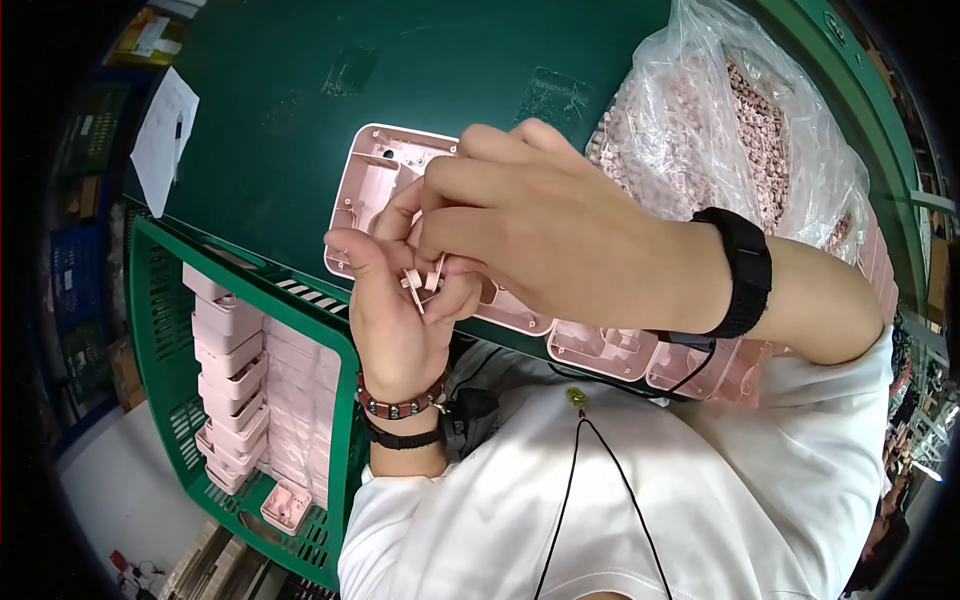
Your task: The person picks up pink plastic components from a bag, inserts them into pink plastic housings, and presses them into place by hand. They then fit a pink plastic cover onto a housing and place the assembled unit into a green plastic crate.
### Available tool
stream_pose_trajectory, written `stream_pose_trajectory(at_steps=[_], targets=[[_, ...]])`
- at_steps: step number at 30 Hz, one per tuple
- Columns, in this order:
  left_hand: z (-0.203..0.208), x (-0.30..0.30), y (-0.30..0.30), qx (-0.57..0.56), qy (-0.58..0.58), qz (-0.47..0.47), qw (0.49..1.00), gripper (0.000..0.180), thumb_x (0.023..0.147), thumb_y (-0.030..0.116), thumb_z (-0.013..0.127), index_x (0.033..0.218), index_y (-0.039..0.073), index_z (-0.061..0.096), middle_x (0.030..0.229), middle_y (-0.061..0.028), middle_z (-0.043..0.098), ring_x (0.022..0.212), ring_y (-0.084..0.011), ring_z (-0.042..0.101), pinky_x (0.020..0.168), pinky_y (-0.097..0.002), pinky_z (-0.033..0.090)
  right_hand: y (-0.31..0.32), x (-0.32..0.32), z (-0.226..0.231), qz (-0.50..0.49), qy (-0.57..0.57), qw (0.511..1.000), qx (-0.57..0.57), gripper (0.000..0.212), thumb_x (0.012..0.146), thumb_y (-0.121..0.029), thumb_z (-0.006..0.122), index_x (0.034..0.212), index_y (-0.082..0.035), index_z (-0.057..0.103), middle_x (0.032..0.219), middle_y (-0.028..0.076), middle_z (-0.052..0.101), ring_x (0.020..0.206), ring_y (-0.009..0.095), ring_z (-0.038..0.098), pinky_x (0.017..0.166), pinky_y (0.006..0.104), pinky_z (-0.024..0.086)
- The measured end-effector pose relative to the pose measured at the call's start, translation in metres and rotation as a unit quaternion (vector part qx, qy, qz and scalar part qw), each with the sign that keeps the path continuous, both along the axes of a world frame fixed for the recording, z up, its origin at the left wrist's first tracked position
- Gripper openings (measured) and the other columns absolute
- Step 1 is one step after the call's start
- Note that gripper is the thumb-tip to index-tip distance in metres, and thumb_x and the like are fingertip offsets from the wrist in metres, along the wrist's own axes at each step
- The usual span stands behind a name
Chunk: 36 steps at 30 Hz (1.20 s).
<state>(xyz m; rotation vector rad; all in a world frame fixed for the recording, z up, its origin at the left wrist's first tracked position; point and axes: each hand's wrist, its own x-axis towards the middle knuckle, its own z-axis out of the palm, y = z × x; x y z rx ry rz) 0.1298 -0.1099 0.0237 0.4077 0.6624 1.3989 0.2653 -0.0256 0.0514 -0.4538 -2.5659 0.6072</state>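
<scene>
My left hand is turned palm up and curled around a few small pink plastic parts, which look like little discs or knobs. Above it, my right hand reaches in from the right with bent fingers drawn together. Its fingertips meet the left fingers, and what they pinch, if anything, is hidden. Behind and beneath both hands lies an open pink plastic housing with inner walls and screw posts. My hands cover much of it.
On the green table, a clear bag of small pink parts lies at right. More pink housings line the near edge. A green crate at left holds stacked pink housings. Paper with a pen lies far left.
</scene>
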Motion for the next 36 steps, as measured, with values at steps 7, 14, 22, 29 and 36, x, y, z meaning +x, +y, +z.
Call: stream_pose_trajectory(at_steps=[7, 14, 22, 29, 36], targets=[[0.003, 0.007, -0.001, -0.007, 0.215, 0.029, 0.976, 0.063, 0.091, 0.055, 0.024, 0.114, 0.000, 0.042, 0.069, 0.0002, 0.045, 0.046, -0.0029, 0.029, 0.043, -0.0181, 0.022, 0.013, 0.001, 0.010, 0.017, 0.025, 0.998, 0.064, 0.015, 0.070, -0.021, 0.062, 0.082, -0.013, 0.062, 0.085, -0.003, 0.054, 0.085, 0.013, 0.050, 0.068, 0.0276, 0.032], [-0.008, -0.002, -0.010, 0.028, 0.406, 0.024, 0.913, 0.033, 0.096, 0.033, 0.036, 0.101, 0.002, 0.045, 0.068, 0.0026, 0.042, 0.049, -0.0027, 0.030, 0.044, -0.0181, 0.023, 0.015, -0.002, 0.039, -0.063, -0.171, 0.943, -0.277, 0.013, 0.072, -0.004, 0.060, 0.083, -0.006, 0.053, 0.073, 0.006, 0.056, 0.065, 0.023, 0.056, 0.060, 0.0335, 0.043], [-0.011, -0.012, -0.004, -0.026, 0.311, 0.086, 0.946, 0.020, 0.093, 0.022, 0.046, 0.097, 0.002, 0.049, 0.067, 0.0008, 0.046, 0.051, -0.0066, 0.039, 0.046, -0.0210, 0.032, 0.029, -0.020, 0.014, 0.114, 0.006, 0.993, -0.010, 0.012, 0.074, -0.006, 0.058, 0.084, -0.004, 0.051, 0.073, 0.009, 0.057, 0.069, 0.028, 0.057, 0.056, 0.0349, 0.045], [-0.006, -0.002, 0.005, -0.024, 0.822, 0.021, 0.568, 0.024, 0.084, 0.021, 0.059, 0.101, 0.004, 0.054, 0.068, -0.0081, 0.057, 0.054, -0.0217, 0.056, 0.047, -0.0317, 0.043, 0.096, -0.055, -0.008, 0.110, -0.105, 0.982, 0.114, 0.014, 0.072, -0.013, 0.060, 0.086, -0.010, 0.059, 0.075, 0.005, 0.056, 0.074, 0.025, 0.058, 0.061, 0.0373, 0.045], [-0.006, -0.003, 0.003, 0.010, 0.835, 0.008, 0.550, 0.021, 0.076, 0.025, 0.066, 0.090, 0.010, 0.063, 0.069, -0.0070, 0.058, 0.057, -0.0264, 0.057, 0.047, -0.0334, 0.044, 0.097, -0.086, -0.035, 0.134, -0.141, 0.953, 0.233, 0.005, 0.067, -0.016, 0.062, 0.069, -0.012, 0.065, 0.083, -0.004, 0.053, 0.094, 0.011, 0.051, 0.073, 0.0293, 0.040]])
